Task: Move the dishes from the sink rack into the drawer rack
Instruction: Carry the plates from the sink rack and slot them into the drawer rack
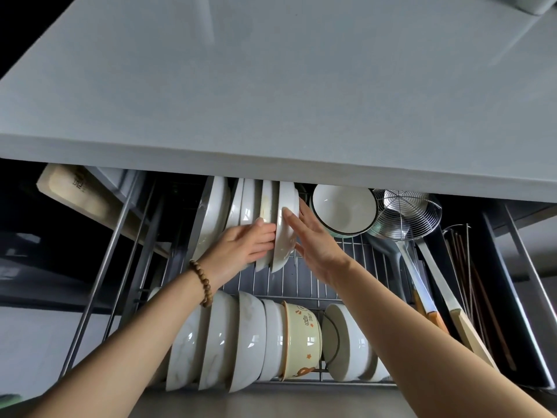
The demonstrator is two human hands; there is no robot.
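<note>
A white plate [284, 236] stands on edge at the right end of a row of white plates [250, 203] in the drawer rack [304, 282]. My left hand [241, 248], with a bead bracelet on its wrist, reaches in from the left. Its straight fingers touch the rims of this plate and its neighbour. My right hand [313, 239] comes from the right, fingers straight, resting against the plate's right side and over its rim. Neither hand curls round the plate. The sink rack is out of view.
The grey countertop [271, 101] overhangs the drawer's back. A black-rimmed bowl [343, 212] and a wire skimmer [407, 215] lie at the right, with knives [452, 300] and chopsticks [479, 282] beyond. A row of bowls [241, 342] fills the front. A wooden board [81, 194] stands at the left.
</note>
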